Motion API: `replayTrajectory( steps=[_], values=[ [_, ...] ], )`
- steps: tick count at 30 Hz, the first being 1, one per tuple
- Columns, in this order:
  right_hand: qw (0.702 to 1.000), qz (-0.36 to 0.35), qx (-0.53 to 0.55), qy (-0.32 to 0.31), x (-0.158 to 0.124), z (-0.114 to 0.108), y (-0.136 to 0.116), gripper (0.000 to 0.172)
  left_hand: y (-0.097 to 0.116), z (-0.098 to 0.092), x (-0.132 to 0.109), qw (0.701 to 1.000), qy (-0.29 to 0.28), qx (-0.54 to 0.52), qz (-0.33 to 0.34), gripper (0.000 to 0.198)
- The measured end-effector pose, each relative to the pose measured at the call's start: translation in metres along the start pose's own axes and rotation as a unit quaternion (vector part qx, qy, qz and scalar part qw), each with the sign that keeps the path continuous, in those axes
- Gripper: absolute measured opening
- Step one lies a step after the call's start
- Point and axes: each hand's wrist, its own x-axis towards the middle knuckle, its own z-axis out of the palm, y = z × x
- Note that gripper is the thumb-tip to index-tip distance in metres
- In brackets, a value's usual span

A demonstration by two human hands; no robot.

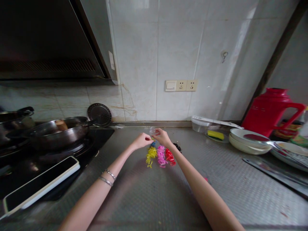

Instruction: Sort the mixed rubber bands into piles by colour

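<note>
Small piles of yellow (151, 154), pink (161, 156) and red (170, 156) bands or strips lie side by side on the metal counter. A black pile (177, 147) is partly behind my right forearm, and a little blue (153, 144) shows beyond the yellow one. My right hand (162, 137) is closed at a small clear container (152, 130), just beyond the piles. My left hand (143, 141) has its fingers pinched at the container's near left side; what they hold is too small to make out.
On the left are a phone (42, 184), a stove (101, 136) and a pan (57, 133). To the right stand a plastic tub (199, 125), a yellow sponge (216, 135), stacked bowls (249, 144), a red thermos (267, 112) and a knife (276, 176). A tiled wall (141, 64) rises behind.
</note>
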Motion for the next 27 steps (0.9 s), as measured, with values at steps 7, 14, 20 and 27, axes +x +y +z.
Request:
replayTrajectory(
  steps=[7,14,20,27],
  values=[
    [1.000,0.003,-0.009,-0.010,-0.001,0.006,0.004,0.040,-0.005,0.005,-0.023,0.992,-0.082,0.093,-0.034,0.034],
    [1.000,-0.008,-0.008,-0.009,-0.002,0.005,0.002,0.040,0.003,0.011,-0.058,0.981,-0.109,0.148,-0.059,0.040],
    [1.000,0.005,0.001,-0.014,-0.002,0.004,0.002,0.040,0.013,0.019,-0.073,0.978,-0.066,0.186,-0.065,0.044],
    [1.000,-0.003,-0.003,-0.015,-0.002,0.004,0.003,0.037,0.006,0.022,-0.071,0.971,-0.073,0.220,-0.061,0.017]
  ],
)
